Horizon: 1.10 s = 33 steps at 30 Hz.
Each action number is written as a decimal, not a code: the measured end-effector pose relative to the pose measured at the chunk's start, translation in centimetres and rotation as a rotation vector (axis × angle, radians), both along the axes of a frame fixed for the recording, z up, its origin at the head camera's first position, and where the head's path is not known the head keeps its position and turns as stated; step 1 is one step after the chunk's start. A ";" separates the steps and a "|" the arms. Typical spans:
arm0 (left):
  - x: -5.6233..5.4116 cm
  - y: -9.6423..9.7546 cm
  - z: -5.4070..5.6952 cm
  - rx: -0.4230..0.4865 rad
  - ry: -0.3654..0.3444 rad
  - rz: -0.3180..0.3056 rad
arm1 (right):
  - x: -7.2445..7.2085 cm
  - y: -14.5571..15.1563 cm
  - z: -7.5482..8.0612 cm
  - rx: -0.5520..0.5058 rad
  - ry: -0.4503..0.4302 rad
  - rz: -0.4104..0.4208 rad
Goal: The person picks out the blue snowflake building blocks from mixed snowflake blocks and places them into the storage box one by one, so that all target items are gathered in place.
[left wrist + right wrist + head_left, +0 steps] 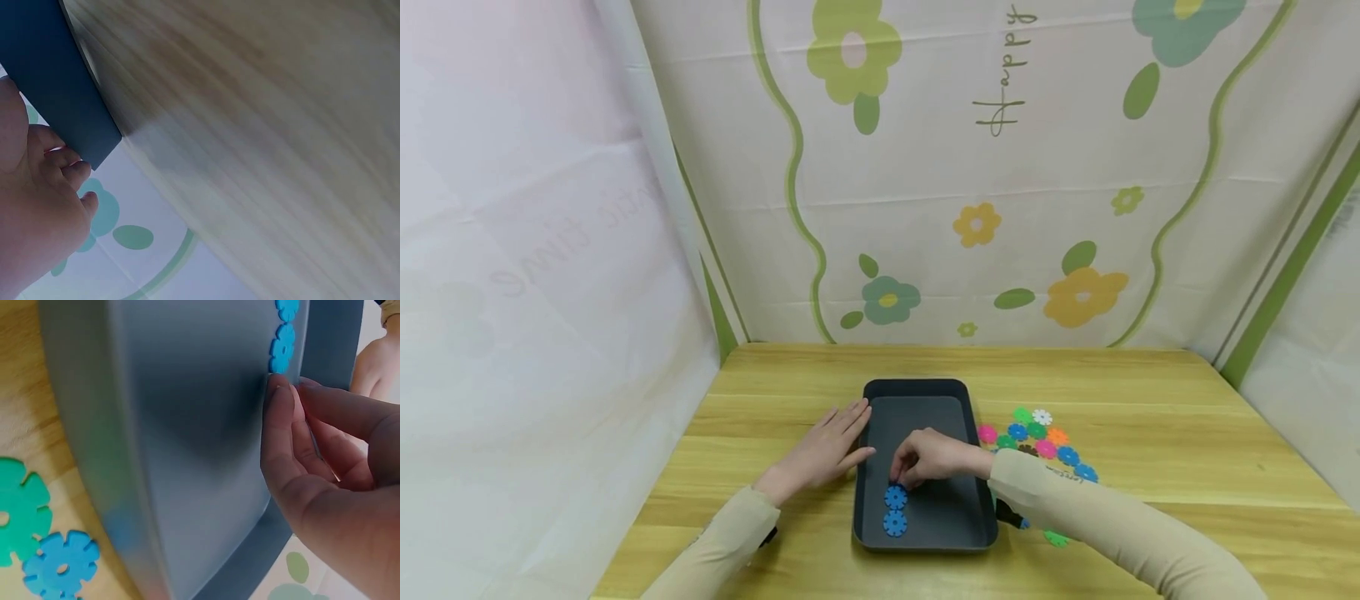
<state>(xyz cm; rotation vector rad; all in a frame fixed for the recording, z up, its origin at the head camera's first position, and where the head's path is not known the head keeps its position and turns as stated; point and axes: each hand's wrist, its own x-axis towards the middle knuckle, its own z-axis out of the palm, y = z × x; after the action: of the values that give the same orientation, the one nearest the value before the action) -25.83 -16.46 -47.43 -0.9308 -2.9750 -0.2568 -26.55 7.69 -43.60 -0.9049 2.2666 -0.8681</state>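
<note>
A dark grey rectangular tray [947,517] stands on the wooden table. Two blue notched plastic discs [895,522] lie in a column inside it, close to its left wall. Over the far end of that column, my right hand [931,457] has its thumb and fingers pinched together. A sliver of another blue disc shows at its fingertips; the fingers hide the rest. In the right wrist view the blue discs [283,349] end right at the fingertips. My left hand [829,446], fingers extended, rests against the tray's left rim.
Loose notched discs in several colours, among them a pink disc [1046,449] and an orange disc [1057,436], lie on the table [1187,433] right of the tray, partly under my right forearm. A flower-printed curtain [917,175] rises behind the table.
</note>
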 end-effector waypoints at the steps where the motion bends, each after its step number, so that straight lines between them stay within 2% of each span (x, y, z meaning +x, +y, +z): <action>1: 0.0 0.0 0.0 0.000 -0.002 0.001 | 0.0 0.1 0.1 -0.003 0.006 0.003; 9: 0.0 -0.2 -0.1 0.002 -0.001 0.006 | -0.7 2.6 1.3 -0.040 0.046 -0.044; 18: 0.0 -0.2 0.0 0.007 -0.010 -0.001 | -1.5 8.9 2.6 -0.152 0.024 -0.179; 26: 0.1 -0.2 -0.2 0.000 -0.020 0.007 | -1.9 14.8 2.1 -0.131 0.075 -0.313; 33: 0.1 -0.2 -0.3 -0.001 -0.009 0.005 | -1.4 19.7 1.2 -0.127 0.041 -0.447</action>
<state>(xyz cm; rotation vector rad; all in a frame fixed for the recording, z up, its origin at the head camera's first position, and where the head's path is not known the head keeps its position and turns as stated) -25.70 -16.66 -47.72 -0.9244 -2.9850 -0.2605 -27.94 27.39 -42.43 -0.4714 2.5179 -1.2040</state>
